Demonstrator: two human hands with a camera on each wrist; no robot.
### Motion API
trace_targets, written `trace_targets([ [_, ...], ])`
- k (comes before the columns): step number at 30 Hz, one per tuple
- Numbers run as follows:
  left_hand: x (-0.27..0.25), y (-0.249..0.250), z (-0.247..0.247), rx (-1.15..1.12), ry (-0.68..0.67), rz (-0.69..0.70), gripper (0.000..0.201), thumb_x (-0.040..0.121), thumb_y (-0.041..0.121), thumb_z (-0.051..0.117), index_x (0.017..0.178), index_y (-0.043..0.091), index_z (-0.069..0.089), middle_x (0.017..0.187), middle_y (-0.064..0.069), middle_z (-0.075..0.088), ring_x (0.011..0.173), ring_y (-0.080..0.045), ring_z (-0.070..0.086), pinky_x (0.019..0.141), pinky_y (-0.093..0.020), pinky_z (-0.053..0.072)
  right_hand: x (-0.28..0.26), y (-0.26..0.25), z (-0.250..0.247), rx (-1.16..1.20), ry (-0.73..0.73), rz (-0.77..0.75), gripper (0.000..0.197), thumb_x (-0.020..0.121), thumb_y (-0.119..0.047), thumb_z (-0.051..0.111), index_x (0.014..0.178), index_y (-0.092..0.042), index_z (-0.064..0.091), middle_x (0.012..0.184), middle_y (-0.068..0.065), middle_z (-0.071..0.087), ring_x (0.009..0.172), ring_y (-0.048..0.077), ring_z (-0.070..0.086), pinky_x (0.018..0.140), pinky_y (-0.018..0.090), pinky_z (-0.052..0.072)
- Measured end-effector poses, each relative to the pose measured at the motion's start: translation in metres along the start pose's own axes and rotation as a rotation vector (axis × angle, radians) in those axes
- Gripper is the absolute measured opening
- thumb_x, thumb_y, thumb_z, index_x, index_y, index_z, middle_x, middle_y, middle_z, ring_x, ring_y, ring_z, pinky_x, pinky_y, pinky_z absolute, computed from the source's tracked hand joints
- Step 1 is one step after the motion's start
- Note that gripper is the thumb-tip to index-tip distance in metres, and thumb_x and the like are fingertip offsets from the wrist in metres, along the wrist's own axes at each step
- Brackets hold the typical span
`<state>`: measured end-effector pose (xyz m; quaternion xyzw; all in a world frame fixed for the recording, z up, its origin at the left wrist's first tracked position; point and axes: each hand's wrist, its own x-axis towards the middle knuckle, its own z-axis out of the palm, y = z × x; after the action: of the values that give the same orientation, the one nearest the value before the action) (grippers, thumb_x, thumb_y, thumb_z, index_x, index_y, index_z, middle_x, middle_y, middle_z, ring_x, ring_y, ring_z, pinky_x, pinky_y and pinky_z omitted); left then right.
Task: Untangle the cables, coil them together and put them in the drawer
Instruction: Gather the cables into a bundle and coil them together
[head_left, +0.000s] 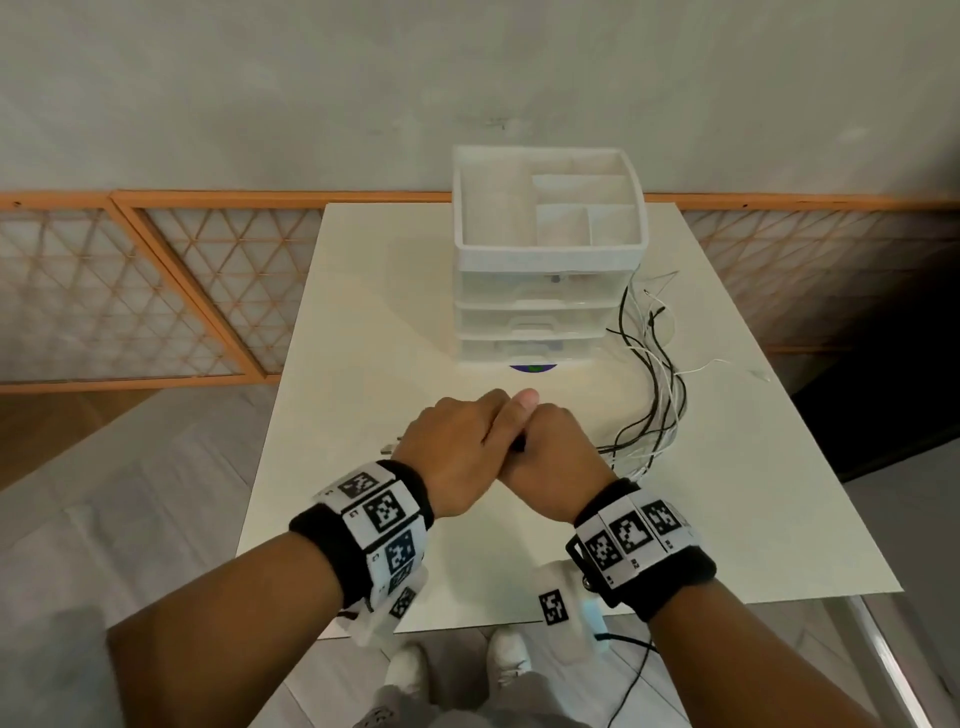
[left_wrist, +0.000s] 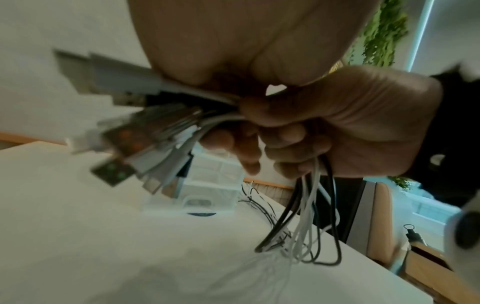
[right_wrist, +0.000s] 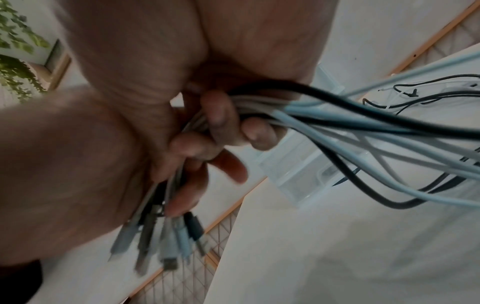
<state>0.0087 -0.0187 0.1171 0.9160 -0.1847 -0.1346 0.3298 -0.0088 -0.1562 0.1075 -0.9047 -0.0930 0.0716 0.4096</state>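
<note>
Both hands meet above the middle of the white table (head_left: 363, 312). My left hand (head_left: 452, 447) and right hand (head_left: 556, 447) both grip one bundle of black and white cables (head_left: 665, 405). In the right wrist view my right fingers (right_wrist: 221, 115) curl round the cables (right_wrist: 363, 123), and my left hand (right_wrist: 64, 164) holds the end with the plugs (right_wrist: 168, 246). The left wrist view shows USB plugs (left_wrist: 124, 139) fanning out left of the right hand (left_wrist: 337, 123). The loose lengths trail right across the table beside the white drawer unit (head_left: 535, 312), whose drawers look closed.
The drawer unit has an open divided tray (head_left: 550, 244) on top and stands at the table's far middle. A blue disc (head_left: 533, 369) lies at its base. An orange-framed lattice panel (head_left: 156, 291) runs along the wall on the left. The table's right edge is close to the cable loop.
</note>
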Motion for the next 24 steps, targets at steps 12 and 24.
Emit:
trace_targets([
  [12,-0.003,-0.025,-0.032,-0.055,-0.344,-0.083,0.059,0.096,0.064,0.033,0.073,0.021,0.066,0.054,0.009,0.047,0.043,-0.009,0.045,0.051,-0.032,0.051,-0.02,0.032,-0.025,0.433,-0.06,0.095,0.015,0.094,-0.026,0.066,0.094,-0.023,0.08,0.05,-0.009,0.049,0.05,0.006,0.041,0.054,0.016,0.037],
  [24,0.018,-0.015,-0.038,-0.867,0.261,-0.113,0.027,0.107,0.017,0.038,0.11,0.014,0.065,0.058,0.007,0.042,0.047,-0.009,0.031,0.05,-0.026,0.029,-0.021,0.036,-0.042,0.675,0.335,0.103,0.019,0.096,-0.022,0.061,0.089,-0.017,0.079,0.054,0.008,0.043,0.05,0.018,0.036,0.047,0.02,0.032],
])
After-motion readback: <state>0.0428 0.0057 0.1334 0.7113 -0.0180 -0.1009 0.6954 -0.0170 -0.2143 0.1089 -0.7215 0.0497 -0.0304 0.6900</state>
